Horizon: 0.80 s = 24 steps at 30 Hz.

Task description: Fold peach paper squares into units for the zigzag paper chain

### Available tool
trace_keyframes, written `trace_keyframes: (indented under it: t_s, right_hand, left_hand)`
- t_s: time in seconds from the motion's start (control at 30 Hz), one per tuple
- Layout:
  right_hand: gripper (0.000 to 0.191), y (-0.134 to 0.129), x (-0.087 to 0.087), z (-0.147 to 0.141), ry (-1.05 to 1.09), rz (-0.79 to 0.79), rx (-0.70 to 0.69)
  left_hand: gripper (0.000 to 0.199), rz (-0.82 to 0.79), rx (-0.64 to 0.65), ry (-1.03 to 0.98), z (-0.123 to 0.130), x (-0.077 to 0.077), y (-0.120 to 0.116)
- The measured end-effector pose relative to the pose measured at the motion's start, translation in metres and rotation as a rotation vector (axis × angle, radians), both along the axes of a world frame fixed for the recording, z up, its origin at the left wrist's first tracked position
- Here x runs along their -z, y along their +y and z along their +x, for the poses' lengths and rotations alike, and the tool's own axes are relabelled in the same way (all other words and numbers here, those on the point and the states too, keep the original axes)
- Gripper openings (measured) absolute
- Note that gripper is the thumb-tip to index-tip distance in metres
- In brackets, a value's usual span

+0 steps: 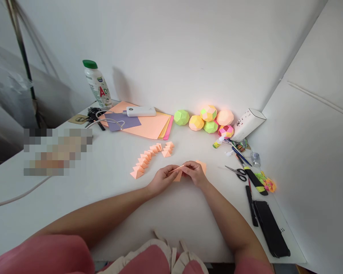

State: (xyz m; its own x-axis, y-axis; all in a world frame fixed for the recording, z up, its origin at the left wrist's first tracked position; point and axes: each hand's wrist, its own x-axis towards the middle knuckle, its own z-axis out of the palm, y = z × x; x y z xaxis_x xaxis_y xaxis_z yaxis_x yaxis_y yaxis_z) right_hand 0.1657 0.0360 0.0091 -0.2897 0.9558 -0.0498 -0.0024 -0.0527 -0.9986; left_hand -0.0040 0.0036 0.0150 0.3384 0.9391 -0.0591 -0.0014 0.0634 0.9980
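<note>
Between my two hands is a small piece of peach paper, held a little above the white table. My left hand pinches its left side. My right hand grips the other end with thumb and fingers. More peach paper lies flat on the table behind and beneath my hands, partly hidden by them. A curved row of folded peach paper units stands to the left of my hands, with a shorter row just beyond.
Faceted paper balls sit along the wall beside stacked coloured sheets under a white power bank. Scissors, a cutter and a black case line the right. A bottle stands back left; a cable crosses the left.
</note>
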Motion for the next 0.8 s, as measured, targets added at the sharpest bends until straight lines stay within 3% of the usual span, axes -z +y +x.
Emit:
trace_keyframes:
  t_s: [0.8]
  right_hand:
    - [0.016,-0.0015,-0.0020,-0.0002,-0.028,0.084,-0.002]
  left_hand:
    - [0.038,0.127,0.012,0.083,-0.0009,0.0078,0.0030]
